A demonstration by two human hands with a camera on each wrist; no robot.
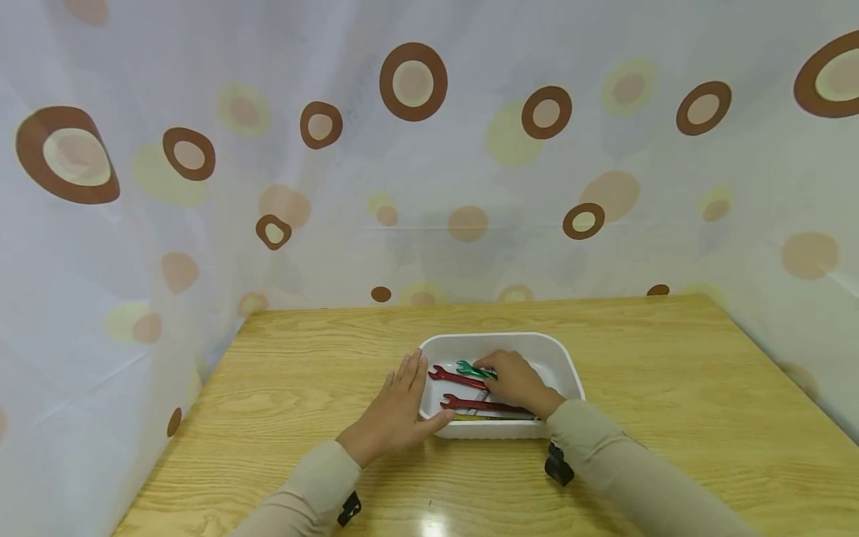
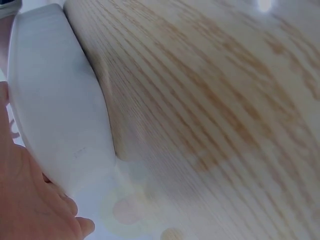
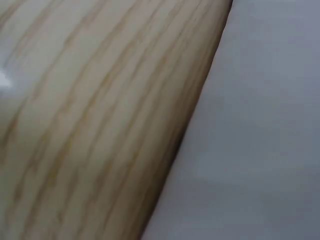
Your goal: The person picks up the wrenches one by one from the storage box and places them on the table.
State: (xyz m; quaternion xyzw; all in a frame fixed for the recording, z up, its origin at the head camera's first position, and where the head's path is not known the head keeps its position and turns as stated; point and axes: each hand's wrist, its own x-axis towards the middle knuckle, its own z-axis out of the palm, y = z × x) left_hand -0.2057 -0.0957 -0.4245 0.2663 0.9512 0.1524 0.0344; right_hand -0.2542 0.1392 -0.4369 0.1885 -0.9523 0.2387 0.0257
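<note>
A white plastic tray (image 1: 567, 365) stands on the table with several wrenches lying in it. My left hand (image 1: 396, 409) lies along the tray's left side, fingers straight and thumb spread over the front rim. In the left wrist view, that hand touches the tray's outer wall (image 2: 57, 100). Reaching inside, my right hand (image 1: 515, 382) pinches a green wrench (image 1: 468, 368), its open jaw end showing left of the fingers. Below it lie a red wrench (image 1: 456, 379) and another red wrench (image 1: 479, 404), both partly covered by the right hand and arm. A yellow wrench (image 1: 479, 418) shows along the front wall.
The wood-grain table (image 1: 309, 365) extends on both sides of the tray. A patterned curtain (image 1: 429, 164) hangs behind the table and along its sides. The right wrist view shows only the tray's wall (image 3: 250, 125) and the table surface.
</note>
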